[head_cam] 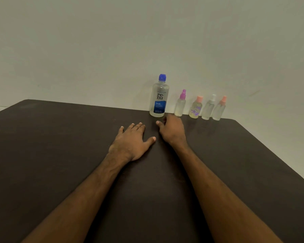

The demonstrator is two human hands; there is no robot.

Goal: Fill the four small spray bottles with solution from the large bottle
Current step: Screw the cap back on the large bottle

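Now we have both hands out over the dark counter [60, 155]. Our left hand [132, 141] lies flat on it, fingers straight and spread, grasping nothing. Our right hand [172, 130] sits just in front of the large bottle [159, 97], fingers loosely bent with the thumb out to the left. It holds nothing, and we cannot tell whether a fingertip touches the bottle. That bottle stands upright at the counter's far edge by the wall [112, 41], blue cap on. To its right four small spray bottles stand in a row: purple-topped [180, 105], yellowish with a peach top [196, 109], white-topped [208, 109] and another peach-topped [219, 110].
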